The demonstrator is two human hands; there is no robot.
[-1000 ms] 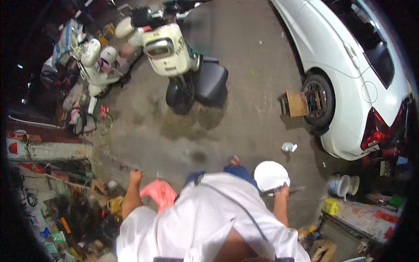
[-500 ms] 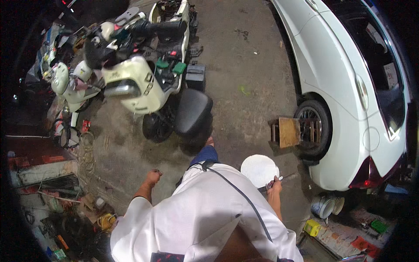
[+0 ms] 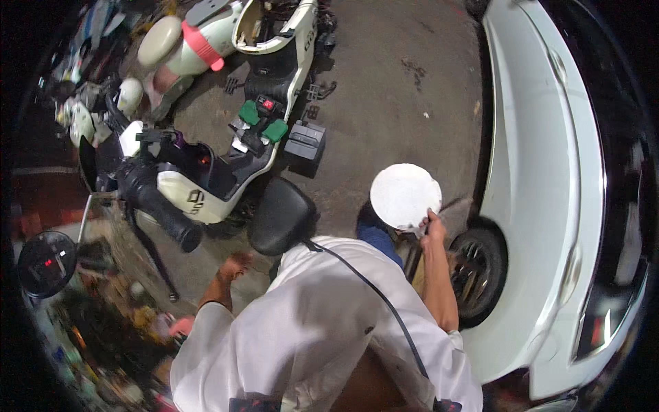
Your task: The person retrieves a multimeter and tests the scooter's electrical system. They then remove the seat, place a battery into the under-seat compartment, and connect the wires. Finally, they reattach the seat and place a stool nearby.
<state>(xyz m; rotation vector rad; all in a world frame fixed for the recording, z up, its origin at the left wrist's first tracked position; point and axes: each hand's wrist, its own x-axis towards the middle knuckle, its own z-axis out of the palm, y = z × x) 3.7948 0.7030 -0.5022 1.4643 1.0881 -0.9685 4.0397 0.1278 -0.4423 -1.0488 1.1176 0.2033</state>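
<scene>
Fingers of my right hand (image 3: 433, 230) grasp the near edge of a round white piece (image 3: 405, 196), which is held out ahead on my right side, its broad face turned up. Gripped by one edge it could tip, so a firm pinch and a steady wrist would serve me well. My left hand (image 3: 238, 264) is blurred (I cannot tell whether it is loose or clenched), near a dark rounded seat (image 3: 281, 216). Ahead to the left stands a cream scooter (image 3: 240, 163) with green pieces (image 3: 276, 130) on it, a grey box (image 3: 304, 141) beside it. Along my right, the white car (image 3: 542, 172) and its tyre (image 3: 495, 275) narrow the way, so elbow and edge need care.
</scene>
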